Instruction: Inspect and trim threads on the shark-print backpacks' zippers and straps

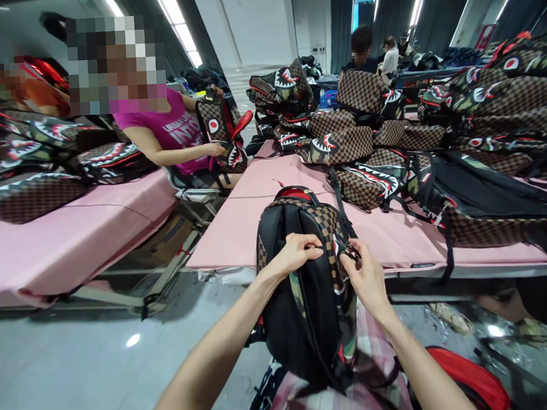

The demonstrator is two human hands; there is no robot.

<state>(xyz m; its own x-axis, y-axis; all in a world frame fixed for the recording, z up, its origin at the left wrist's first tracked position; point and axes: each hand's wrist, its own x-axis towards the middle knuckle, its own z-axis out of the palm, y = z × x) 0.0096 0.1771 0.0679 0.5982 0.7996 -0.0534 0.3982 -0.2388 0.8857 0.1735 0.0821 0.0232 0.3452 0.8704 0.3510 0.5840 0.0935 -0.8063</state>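
Sitting past the left table (140, 203) and its bags (30, 196), a co-worker (177, 124) in a magenta top holds up a bag (214, 125). Next come the person's own hands, with the pack (283, 314) between and beneath them. It stands upright over the checked cloth (306, 402) on the lap, at the near edge of the right table (238, 231); whether it touches that edge I can't tell. Its long axis runs up and away from the person, straps facing back. The left hand (298, 251) reaches over the back panel, fingers bent narrow by a strap (320, 276); whether they pinch it, I can't tell. The right hand (368, 276), thumb and fingers drawn close, holds a small dark piece (350, 251) beside the pack's patterned right side, and is the nearer hand to that side. Farther right, more bags lie heaped (486, 230).
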